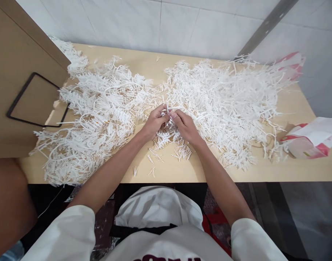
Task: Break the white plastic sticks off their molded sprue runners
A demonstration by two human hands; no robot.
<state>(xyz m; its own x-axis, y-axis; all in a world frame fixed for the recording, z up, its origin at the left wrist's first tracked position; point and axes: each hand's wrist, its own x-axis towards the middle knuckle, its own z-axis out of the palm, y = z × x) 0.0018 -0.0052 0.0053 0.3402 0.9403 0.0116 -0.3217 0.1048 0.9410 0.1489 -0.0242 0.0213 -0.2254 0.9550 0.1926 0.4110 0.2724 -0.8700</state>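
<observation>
My left hand and my right hand meet over the middle of the table, fingertips nearly touching. Between them they pinch a thin white branched plastic piece, small and partly hidden by the fingers. Under my hands lies a small heap of short white plastic bits. A large pile of white branched plastic pieces spreads to the right, close beside my right hand. Another pile of the same white pieces covers the table to the left.
A cardboard box stands at the left, with a black rectangular frame by it. A red-and-white bag lies at the right edge, another red-and-white bag behind. A tiled wall closes off the table at the back.
</observation>
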